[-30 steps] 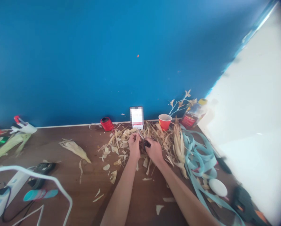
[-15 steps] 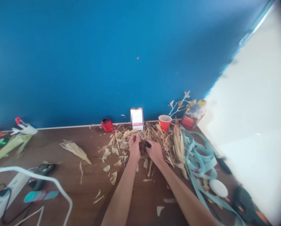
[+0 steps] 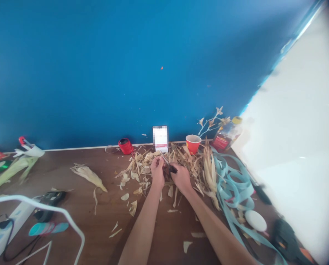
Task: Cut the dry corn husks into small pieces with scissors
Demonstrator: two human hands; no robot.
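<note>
Scissors (image 3: 172, 169) with black handles are gripped in my right hand (image 3: 182, 177), their thin metal blades angled up and left toward my other hand. My left hand (image 3: 157, 170) is closed in a pinch close to the blade tips; whatever sits between its fingertips is too small and blurred to make out. Both hands are over a heap of dry corn husk scraps (image 3: 142, 165) on the brown table (image 3: 84, 232). Just beyond them a phone (image 3: 160, 137) with a lit, blurred screen stands against the wall.
Behind the heap are a red cylinder (image 3: 125, 146) and a red paper cup (image 3: 193, 144). Corn husks (image 3: 210, 171), blue ribbon (image 3: 234, 184), a white disc (image 3: 256, 221) and a glue gun (image 3: 287, 239) lie right. Leftward are another husk (image 3: 89, 176) and a power strip (image 3: 15, 224).
</note>
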